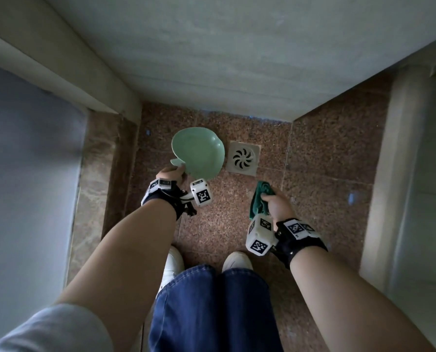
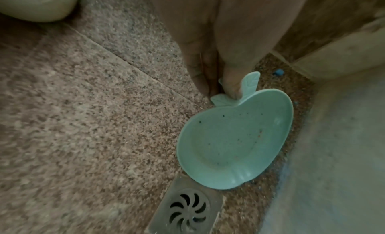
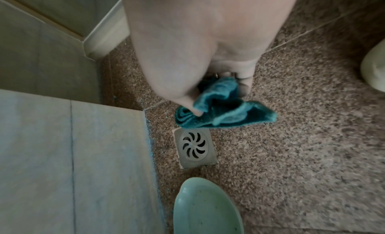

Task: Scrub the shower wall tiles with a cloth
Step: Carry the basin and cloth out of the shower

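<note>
Right hand (image 1: 277,205) grips cloth (image 1: 260,199) beside floor drain (image 1: 242,158).

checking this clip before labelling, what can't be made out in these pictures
- Dish: head view does not show whether it rests on the floor; the specks inside it in the left wrist view are too small to identify.
- Cloth: bunched in the right hand, so wet or dry is unclear.
- Left hand grip: mostly hidden behind the dish's leaf handle.
- Wall: dim, dirt unreadable.
</note>
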